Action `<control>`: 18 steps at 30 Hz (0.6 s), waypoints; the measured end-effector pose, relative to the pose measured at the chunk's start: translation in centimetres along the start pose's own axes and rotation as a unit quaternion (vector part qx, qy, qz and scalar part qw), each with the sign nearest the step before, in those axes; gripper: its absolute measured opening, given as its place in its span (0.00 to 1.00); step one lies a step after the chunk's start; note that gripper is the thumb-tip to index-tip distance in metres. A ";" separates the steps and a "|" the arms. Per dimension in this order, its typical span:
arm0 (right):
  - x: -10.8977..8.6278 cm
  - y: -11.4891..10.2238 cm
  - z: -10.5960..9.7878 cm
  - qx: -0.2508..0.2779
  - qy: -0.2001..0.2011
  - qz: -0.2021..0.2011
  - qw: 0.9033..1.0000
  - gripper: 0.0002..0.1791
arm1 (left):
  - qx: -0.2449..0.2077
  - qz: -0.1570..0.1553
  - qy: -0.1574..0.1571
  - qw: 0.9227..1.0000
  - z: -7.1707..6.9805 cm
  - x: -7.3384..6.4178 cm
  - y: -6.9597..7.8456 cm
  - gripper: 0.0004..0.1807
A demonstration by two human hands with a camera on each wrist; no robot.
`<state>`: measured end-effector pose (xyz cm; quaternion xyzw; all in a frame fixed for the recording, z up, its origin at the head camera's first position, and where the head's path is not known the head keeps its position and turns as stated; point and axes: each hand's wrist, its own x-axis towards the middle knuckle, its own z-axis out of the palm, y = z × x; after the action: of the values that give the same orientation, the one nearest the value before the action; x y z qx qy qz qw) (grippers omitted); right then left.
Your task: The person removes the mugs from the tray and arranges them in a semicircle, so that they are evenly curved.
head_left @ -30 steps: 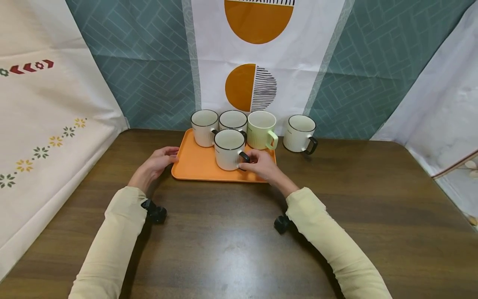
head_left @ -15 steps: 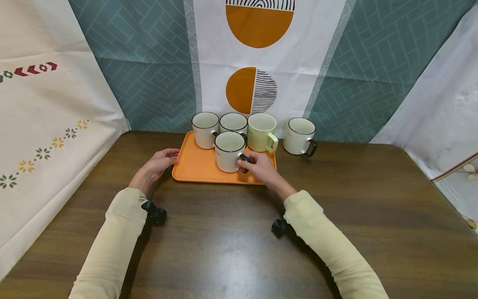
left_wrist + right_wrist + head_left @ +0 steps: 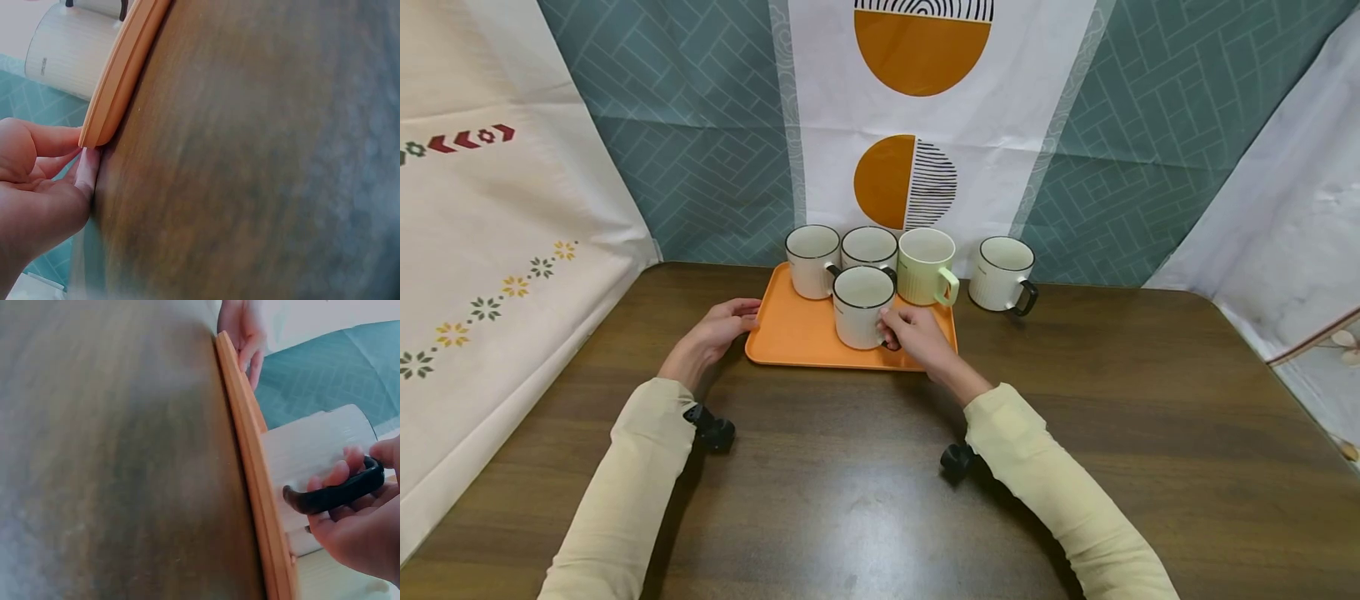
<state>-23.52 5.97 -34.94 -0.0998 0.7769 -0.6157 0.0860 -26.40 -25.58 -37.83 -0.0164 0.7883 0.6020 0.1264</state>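
Left hand (image 3: 711,327): resting fairly straight fingers against the tray's nine o'clock edge, probably steadying it; the left wrist view is showing thumb and fingertips meeting that edge, too small to read from the head.
Orange serving tray (image 3: 786,329): lying on the surface (image 3: 835,467), carrying four mugs.
Rear-left white mug (image 3: 809,265): standing at the tray's eleven o'clock.
Front white mug (image 3: 854,322): standing upright near the tray's middle, apparently being positioned by its handle.
Rear-middle white mug (image 3: 868,244): standing at twelve, partly hidden.
Right hand (image 3: 921,335): gripping the front mug's black handle (image 3: 350,492); the right wrist view is revealing fingers curling through it, which the head view is hiding.
Light-green mug (image 3: 916,273): standing at one o'clock.
Far-right white mug (image 3: 997,279): standing off the tray, at its two o'clock.
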 end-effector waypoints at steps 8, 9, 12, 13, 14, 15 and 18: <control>-0.4 -0.4 -0.4 0.008 -0.027 0.024 0.999 0.20 | 0.002 0.001 -0.001 1.000 0.0 0.1 0.0 0.29; -0.5 -0.4 -0.3 0.007 -0.031 0.017 0.999 0.20 | 0.001 0.000 -0.001 1.000 0.0 0.1 0.0 0.29; -0.7 0.1 -0.3 -0.001 -0.034 -0.014 0.999 0.21 | 0.004 -0.006 -0.001 1.000 0.0 -0.2 0.1 0.30; -0.8 0.3 -0.3 -0.007 -0.032 -0.026 0.999 0.22 | 0.005 -0.008 -0.001 1.000 0.0 -0.2 0.1 0.30; -0.9 0.4 -0.3 -0.012 -0.030 -0.038 0.999 0.22 | 0.005 -0.011 -0.001 1.000 0.0 -0.3 0.2 0.30; -0.9 0.6 -0.3 -0.018 -0.028 -0.048 0.998 0.22 | 0.006 -0.012 -0.001 1.000 0.0 -0.3 0.2 0.30; -1.0 0.9 -0.4 -0.034 -0.022 -0.067 0.997 0.22 | 0.006 -0.011 -0.003 1.000 0.0 -0.4 0.2 0.30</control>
<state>-22.67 6.80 -35.68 -0.1674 0.7869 -0.5911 0.0583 -26.03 -25.59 -37.54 -0.0226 0.7915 0.5956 0.1354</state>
